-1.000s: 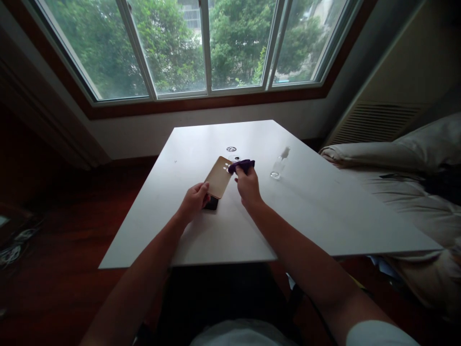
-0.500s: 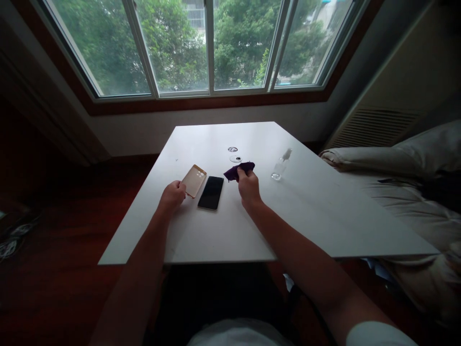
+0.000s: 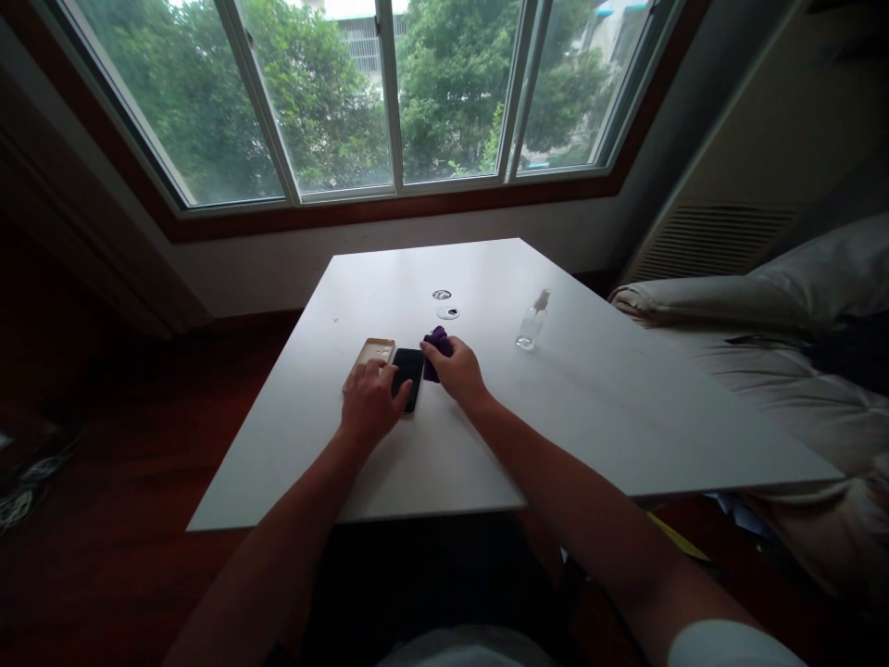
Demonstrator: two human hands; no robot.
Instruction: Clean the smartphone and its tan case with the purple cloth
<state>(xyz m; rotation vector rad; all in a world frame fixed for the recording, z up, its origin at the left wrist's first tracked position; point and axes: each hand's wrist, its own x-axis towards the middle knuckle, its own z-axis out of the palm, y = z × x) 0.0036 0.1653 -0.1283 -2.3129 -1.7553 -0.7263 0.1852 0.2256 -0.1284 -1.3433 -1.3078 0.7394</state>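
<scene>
A smartphone (image 3: 409, 365) with a dark screen lies face up on the white table (image 3: 590, 435). Just left of it is a pale gold phone case (image 3: 376, 348) with camera cut-outs. My left hand (image 3: 369, 400) reaches over the case and the phone, fingers stretched and thumb apart, covering parts of both; whether it presses on them I cannot tell. Close to the phone's right edge, my right hand (image 3: 459, 367) pinches a bunched purple cloth (image 3: 437, 345) between thumb and fingers.
A clear spray bottle (image 3: 532, 322) stands to the right of my right hand. Two small round items (image 3: 448, 313) lie beyond the cloth. Past the table's right edge is a couch-like padded seat (image 3: 750, 361); a window (image 3: 444, 93) spans the far wall.
My left hand has let go of the case, now lying beside the phone, and moved right over both. The right hand came nearer the phone, its cloth more bunched. The view shifted slightly.
</scene>
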